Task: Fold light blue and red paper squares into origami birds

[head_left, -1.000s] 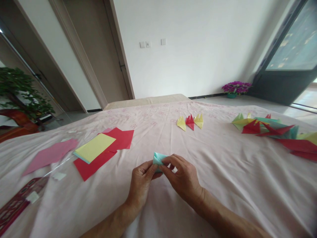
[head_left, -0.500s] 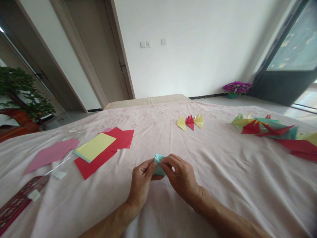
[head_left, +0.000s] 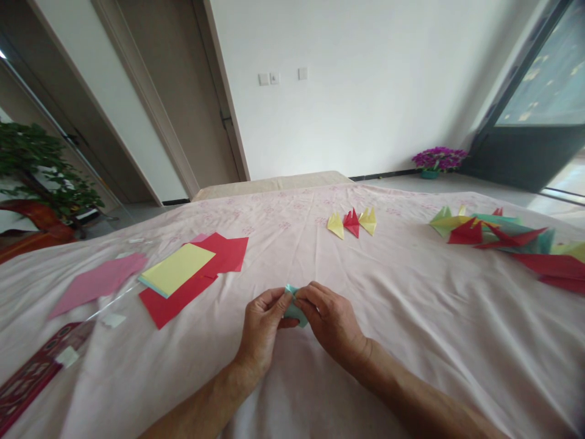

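Observation:
A small folded piece of light blue-green paper (head_left: 296, 313) is pinched between both hands just above the cloth, low in the middle of the head view. My left hand (head_left: 265, 320) grips its left side, thumb in front and fingers behind. On the upper right, my right hand (head_left: 329, 318) holds the paper between thumb and forefinger. The fingers cover much of the paper, so its full fold cannot be seen. Beyond the hands, two yellow folded paper pieces and a red folded paper piece (head_left: 351, 223) stand in a row.
Red sheets (head_left: 178, 308), a yellow sheet (head_left: 179, 268) and pink paper (head_left: 98, 283) lie to the left. A dark red patterned object (head_left: 36, 372) is at the near left edge. Several folded paper shapes (head_left: 512, 235) sit at the right on the creased pink cloth (head_left: 411, 305).
My thumbs and fingertips have drawn closer together over the top of the blue-green paper, covering more of it. The view has shifted slightly; the other papers lie as before.

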Demonstrator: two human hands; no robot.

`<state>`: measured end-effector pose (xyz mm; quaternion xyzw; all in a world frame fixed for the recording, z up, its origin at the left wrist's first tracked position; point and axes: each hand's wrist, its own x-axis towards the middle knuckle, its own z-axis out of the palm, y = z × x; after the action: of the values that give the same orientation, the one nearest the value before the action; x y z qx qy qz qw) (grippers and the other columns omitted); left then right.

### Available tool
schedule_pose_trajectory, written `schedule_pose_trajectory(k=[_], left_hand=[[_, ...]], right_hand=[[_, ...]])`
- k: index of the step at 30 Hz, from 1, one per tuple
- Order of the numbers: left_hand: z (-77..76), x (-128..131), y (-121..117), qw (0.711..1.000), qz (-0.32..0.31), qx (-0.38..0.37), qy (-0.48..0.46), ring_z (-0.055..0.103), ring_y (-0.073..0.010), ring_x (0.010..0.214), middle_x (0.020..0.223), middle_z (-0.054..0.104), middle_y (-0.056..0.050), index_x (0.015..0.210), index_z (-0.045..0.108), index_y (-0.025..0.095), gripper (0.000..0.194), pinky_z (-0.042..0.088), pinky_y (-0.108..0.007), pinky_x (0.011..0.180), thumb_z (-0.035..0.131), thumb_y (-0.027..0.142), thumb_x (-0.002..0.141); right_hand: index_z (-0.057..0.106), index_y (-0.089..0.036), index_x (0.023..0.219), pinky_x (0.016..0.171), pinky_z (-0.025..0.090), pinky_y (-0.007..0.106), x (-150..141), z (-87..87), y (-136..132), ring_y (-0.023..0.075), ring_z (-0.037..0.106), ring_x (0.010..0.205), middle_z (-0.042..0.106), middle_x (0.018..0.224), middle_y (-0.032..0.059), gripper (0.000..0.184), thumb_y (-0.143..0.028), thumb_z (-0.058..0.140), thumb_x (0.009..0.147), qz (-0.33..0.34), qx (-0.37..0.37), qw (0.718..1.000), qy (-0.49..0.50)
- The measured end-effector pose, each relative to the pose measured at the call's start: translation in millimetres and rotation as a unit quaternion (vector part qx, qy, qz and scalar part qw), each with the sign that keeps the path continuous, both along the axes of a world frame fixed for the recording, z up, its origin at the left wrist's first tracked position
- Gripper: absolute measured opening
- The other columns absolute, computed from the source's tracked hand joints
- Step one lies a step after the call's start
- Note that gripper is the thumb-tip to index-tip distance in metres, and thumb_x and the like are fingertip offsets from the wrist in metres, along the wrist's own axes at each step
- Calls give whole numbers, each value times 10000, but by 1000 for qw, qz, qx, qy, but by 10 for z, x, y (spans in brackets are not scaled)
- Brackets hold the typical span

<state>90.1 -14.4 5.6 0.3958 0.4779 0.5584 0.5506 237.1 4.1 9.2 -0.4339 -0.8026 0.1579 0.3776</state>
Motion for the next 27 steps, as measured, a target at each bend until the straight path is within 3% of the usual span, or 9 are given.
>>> schedule_pose_trajectory(k=[9, 16, 22, 27], left_hand=[[-2, -14, 2, 999, 31, 19, -7, 672, -159, 730, 848, 707, -54, 929, 669, 123, 328, 581, -260, 636, 717, 408, 775], [8, -44, 7, 996, 73, 40, -26, 643, -135, 721, 849, 655, -16, 961, 586, 157, 322, 582, -248, 588, 669, 432, 815], [26, -28, -11, 995, 89, 50, -15, 631, -127, 721, 853, 639, -15, 961, 564, 157, 312, 581, -246, 594, 651, 429, 836], [15, -21, 7, 994, 92, 56, -15, 651, -136, 722, 870, 651, -16, 965, 553, 161, 315, 577, -247, 594, 655, 430, 836]], right_hand=[[616, -214, 797, 634, 394, 233, -32, -4, -37, 134, 578, 666, 627, 735, -9, 78, -255, 628, 862, -34, -28, 999, 17], [642, -211, 754, 585, 382, 228, -36, -65, 5, 128, 563, 626, 637, 693, -18, 91, -242, 643, 841, -49, -80, 992, 81], [634, -210, 704, 544, 373, 232, -34, -71, 47, 128, 537, 574, 617, 622, -28, 177, -335, 644, 828, -76, -149, 977, 131], [573, -211, 905, 574, 412, 232, -29, -128, 83, 139, 564, 664, 630, 792, -15, 232, -360, 691, 772, -52, -197, 958, 204]])
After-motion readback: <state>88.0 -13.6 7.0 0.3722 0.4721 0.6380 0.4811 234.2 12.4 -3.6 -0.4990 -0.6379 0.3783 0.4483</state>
